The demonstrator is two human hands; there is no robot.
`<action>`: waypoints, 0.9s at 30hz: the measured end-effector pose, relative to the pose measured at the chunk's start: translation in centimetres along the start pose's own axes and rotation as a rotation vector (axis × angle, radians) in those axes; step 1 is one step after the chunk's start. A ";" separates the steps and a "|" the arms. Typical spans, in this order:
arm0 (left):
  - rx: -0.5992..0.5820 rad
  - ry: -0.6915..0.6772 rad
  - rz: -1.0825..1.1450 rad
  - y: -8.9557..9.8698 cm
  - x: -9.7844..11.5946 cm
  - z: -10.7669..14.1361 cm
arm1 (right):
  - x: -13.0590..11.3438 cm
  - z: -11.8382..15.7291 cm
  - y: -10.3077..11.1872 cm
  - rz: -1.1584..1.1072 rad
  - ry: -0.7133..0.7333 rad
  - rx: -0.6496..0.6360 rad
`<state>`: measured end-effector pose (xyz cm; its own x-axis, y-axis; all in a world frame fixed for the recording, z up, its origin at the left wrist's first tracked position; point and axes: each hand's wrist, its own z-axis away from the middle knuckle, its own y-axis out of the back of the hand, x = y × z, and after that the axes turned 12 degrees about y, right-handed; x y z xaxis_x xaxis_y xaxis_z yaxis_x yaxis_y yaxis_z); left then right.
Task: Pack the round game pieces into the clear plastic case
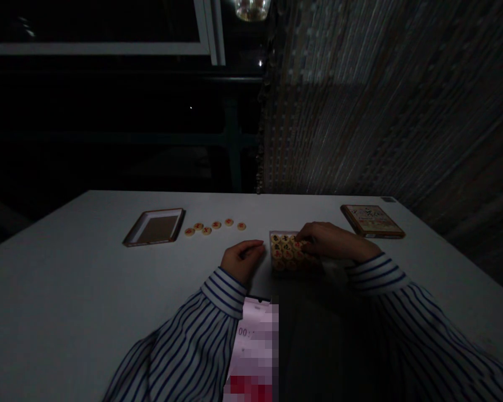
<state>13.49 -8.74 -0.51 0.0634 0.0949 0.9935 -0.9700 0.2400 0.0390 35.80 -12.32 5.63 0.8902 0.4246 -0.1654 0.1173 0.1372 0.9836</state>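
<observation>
A small open box (270, 252) stands on the table, filled with rows of round xiangqi pieces (288, 254) marked in black and red. My right hand (333, 240) reaches over its right side, fingertips closed on a xiangqi piece that they mostly hide. Just left of the box is my left hand (242, 261), its fingers curled in with the thumb close to them and no object visible there. Several loose xiangqi pieces (216, 225) with red characters lie farther back on the left.
On the white table (88, 296), an open, shallow lid or tray (159, 229) lies at the left. A flat printed box (373, 219) is at the back right. A lit phone (251, 346) lies near me by my left sleeve. A bead curtain (327, 123) hangs behind.
</observation>
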 end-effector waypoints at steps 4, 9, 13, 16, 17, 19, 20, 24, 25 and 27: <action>0.026 -0.002 0.023 -0.1 -0.2 -0.1 | -0.1 0.0 0.1 0.002 0.006 -0.014; -0.001 -0.002 0.002 0.0 -0.1 -0.1 | 0.0 0.2 0.2 -0.005 -0.006 0.019; -0.008 0.011 -0.006 0.1 -0.2 -0.1 | 0.1 0.5 0.7 -0.008 -0.009 0.062; 0.008 -0.001 -0.022 0.1 -0.3 -0.1 | 0.2 0.7 1.1 0.001 0.000 0.101; 0.009 -0.007 -0.029 0.1 -0.3 -0.1 | 0.2 0.8 1.2 0.005 0.001 0.112; 0.007 -0.014 -0.036 0.1 -0.3 -0.1 | 0.2 0.8 1.4 0.011 0.002 0.126; 0.002 -0.015 -0.037 0.1 -0.3 -0.1 | 0.3 0.9 1.4 0.012 0.003 0.131; -0.011 -0.020 -0.034 0.1 -0.2 -0.1 | 0.4 0.9 1.2 0.017 0.012 0.148; -0.010 -0.023 -0.036 0.1 -0.2 -0.1 | 0.5 0.9 1.2 0.020 0.013 0.151; -0.005 -0.027 -0.045 0.1 -0.2 -0.2 | 0.7 0.8 1.0 0.025 0.019 0.157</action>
<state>13.38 -8.56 -0.69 0.1008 0.0576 0.9932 -0.9650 0.2484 0.0835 36.87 -12.60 6.60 0.8852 0.4436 -0.1404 0.1636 -0.0143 0.9864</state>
